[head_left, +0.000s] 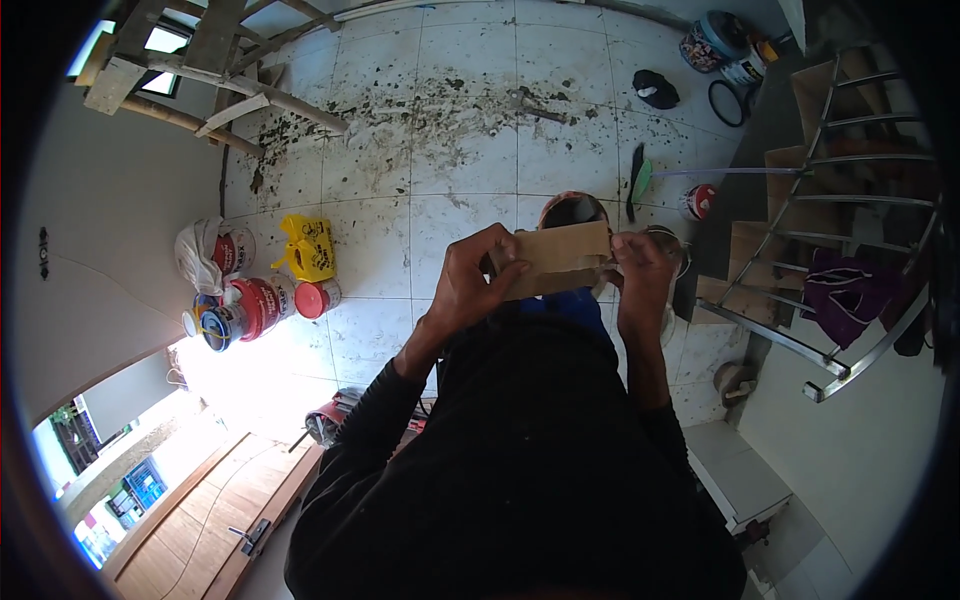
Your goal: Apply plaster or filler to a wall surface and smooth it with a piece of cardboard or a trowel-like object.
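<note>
Red-and-white buckets [257, 308] stand beside a yellow plastic bag [308, 248] on the tiled floor [370, 250], their contents hidden, while a round orange-rimmed container [573, 203] near the hands looks dark inside. Both forearms reach forward, the left hand [470, 275] gripping one end of a brown flat piece [560, 248] between thumb and fingers, the right hand [643, 265] pinching the other. The piece spans the gap between them, in front of the torso.

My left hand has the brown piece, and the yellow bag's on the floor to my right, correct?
Not quite: the head view shows the yellow bag on the floor to your left. Your left hand does hold the brown piece.
</note>
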{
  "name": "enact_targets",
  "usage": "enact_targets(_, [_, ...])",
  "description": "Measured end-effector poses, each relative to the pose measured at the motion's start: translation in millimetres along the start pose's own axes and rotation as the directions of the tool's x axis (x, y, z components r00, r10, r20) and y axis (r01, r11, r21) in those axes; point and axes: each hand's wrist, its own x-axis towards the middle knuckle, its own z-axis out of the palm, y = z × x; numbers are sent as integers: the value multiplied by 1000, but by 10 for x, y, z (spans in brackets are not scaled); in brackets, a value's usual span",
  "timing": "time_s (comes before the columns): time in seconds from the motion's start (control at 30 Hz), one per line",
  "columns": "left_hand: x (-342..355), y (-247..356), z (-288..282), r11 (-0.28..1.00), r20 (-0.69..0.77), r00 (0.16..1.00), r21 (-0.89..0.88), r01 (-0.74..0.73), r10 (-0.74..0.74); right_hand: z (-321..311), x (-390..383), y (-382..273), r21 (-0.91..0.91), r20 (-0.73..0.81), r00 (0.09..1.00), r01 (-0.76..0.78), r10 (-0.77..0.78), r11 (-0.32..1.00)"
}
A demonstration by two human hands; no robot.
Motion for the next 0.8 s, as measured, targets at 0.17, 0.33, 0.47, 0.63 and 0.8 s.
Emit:
enact_targets(0.17, [24, 56, 46, 941, 22, 952, 151, -304, 304, 18, 120, 101, 85, -79, 996, 40, -33, 996])
enact_targets(0.33, [29, 143, 100, 893, -13, 917, 234, -385, 399, -140, 281, 183, 196, 254, 967, -36, -16, 980])
enact_targets(0.47, [6, 106, 115, 866, -42, 898, 289, -408, 438, -61, 274, 98, 199, 188, 970, 116, -154, 973])
enact_targets(0.63, [-3, 117, 153, 820, -78, 857, 347, -455, 509, 98, 193, -44, -75, 165, 917, 380, -364, 922])
enact_targets(0.8, [21, 202, 81, 847, -55, 881, 311, -432, 470, 110, 170, -160, 34, 216, 939, 266, -267, 963])
